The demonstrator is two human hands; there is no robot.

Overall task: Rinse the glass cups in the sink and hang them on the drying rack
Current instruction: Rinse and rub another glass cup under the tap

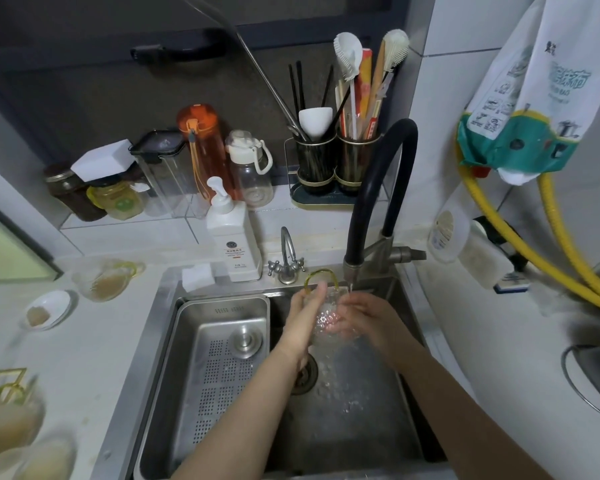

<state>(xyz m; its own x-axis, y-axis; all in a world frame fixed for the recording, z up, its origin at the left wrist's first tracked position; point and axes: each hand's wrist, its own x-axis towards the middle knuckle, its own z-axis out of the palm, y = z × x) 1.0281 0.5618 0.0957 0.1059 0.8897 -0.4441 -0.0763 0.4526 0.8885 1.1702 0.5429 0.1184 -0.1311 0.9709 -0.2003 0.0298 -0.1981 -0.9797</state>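
Mid-rinse: left hand (303,315) and right hand (362,315) both grip one glass cup (328,315) under the faucet (378,188). Another unwashed cup (101,278) waits at nine o'clock; the drying rack (0,386) sits at eight o'clock.

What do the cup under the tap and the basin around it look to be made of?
Cup: seemingly clear dimpled glass with an amber handle; the fingers show through it.
Basin: likely brushed stainless steel, grey with dull reflections.
Faucet neck: matte black, possibly rubber-sleeved.
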